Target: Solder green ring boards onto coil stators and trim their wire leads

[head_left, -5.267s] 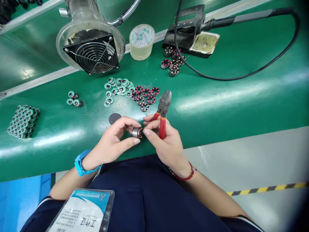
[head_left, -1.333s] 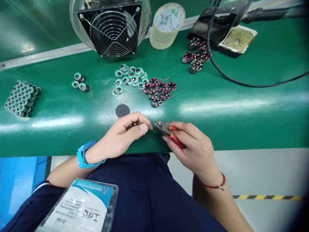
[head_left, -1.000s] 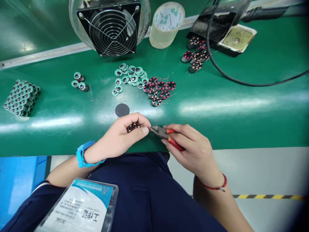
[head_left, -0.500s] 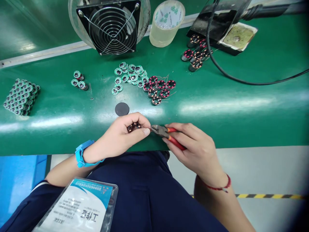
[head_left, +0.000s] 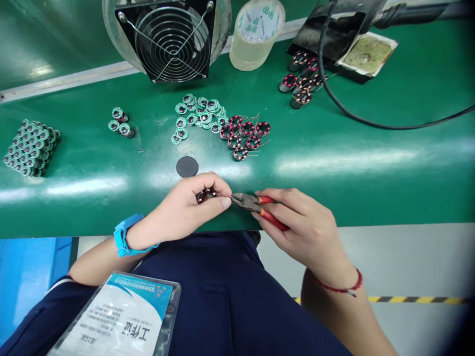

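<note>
My left hand (head_left: 185, 210) is closed round a small wound stator (head_left: 205, 195) with copper coils, held at the near edge of the green bench (head_left: 334, 163). My right hand (head_left: 304, 230) grips red-handled cutters (head_left: 256, 203). The cutter jaws point left and touch the stator beside my left thumb. Most of the stator is hidden by my fingers.
Loose red-and-copper stators (head_left: 245, 134) and small green circuit discs (head_left: 196, 112) lie just beyond my hands, with a black disc (head_left: 187, 166) nearer. Stacked parts (head_left: 29, 147) sit far left, a fan (head_left: 172, 37), tape roll (head_left: 257, 32), soldering stand (head_left: 334, 34) and cable (head_left: 371, 123) at the back.
The cutters swung down from upright to lie level, jaws moving left until they met the stator in my left hand. My head view shifted closer to the bench.
</note>
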Demonstrator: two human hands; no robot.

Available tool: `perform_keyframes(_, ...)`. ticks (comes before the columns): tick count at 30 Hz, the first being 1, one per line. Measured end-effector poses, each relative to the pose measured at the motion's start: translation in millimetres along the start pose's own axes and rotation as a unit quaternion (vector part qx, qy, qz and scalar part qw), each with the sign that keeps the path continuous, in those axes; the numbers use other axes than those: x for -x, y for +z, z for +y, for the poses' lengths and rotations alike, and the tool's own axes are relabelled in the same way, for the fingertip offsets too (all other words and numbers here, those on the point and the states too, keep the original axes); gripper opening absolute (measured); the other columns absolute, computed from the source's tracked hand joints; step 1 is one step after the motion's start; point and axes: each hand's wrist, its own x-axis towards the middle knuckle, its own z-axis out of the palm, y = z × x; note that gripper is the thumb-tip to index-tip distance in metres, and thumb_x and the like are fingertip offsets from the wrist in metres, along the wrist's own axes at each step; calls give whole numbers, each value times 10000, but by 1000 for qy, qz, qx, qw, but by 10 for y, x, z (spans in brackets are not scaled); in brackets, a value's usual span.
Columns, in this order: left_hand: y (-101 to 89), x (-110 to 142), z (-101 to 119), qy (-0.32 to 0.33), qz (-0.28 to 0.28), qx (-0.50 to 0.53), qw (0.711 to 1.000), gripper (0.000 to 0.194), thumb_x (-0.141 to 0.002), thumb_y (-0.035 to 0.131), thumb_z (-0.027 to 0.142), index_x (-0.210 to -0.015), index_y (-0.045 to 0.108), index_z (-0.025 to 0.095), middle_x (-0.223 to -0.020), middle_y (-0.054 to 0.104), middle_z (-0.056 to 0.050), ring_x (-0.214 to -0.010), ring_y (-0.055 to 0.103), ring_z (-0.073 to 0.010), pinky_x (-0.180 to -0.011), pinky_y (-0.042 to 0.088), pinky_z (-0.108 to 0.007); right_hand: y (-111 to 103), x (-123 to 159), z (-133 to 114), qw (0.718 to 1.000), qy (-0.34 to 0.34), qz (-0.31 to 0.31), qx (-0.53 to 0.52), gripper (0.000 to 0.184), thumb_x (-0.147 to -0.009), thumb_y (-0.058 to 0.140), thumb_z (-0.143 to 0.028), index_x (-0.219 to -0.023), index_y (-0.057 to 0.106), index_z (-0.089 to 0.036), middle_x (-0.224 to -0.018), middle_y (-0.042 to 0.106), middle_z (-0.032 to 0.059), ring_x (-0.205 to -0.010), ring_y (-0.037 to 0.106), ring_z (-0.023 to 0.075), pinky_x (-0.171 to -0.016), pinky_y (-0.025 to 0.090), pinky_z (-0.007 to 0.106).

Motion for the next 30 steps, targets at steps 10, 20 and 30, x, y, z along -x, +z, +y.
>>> perform_keyframes(10, 3, -6, -13, -3, -1, -10, 1000, 97, -871, 581, 183, -782, 573, 146, -661, 452, 58, -573, 344, -55, -542, 311, -203, 2, 8, 3, 1000, -3, -8, 5, 54, -828, 675, -147, -872, 648, -164, -981, 719, 95, -789, 656, 180, -704, 552, 335)
perform_keyframes(20, 6, -12, 19, -30, -13, 8, 999, 105, -876, 571, 209, -804, 584, 133, -696, 501, 40, -606, 398, -58, -557, 337, -197, -12, 11, 21, 1000, -4, 0, 0, 57, -827, 688, -143, -825, 632, -152, -919, 712, 86, -735, 635, 150, -662, 533, 288)
perform_keyframes(30, -12, 16, -59, -20, -46, 49, 998, 260, -1001, 432, 251, -893, 648, 154, -794, 563, 27, -694, 484, -49, -642, 399, -180, -5, 14, 54, 1000, 23, 10, 4, 74, -833, 682, -146, -874, 624, -166, -1002, 708, 101, -861, 678, 196, -753, 566, 334)
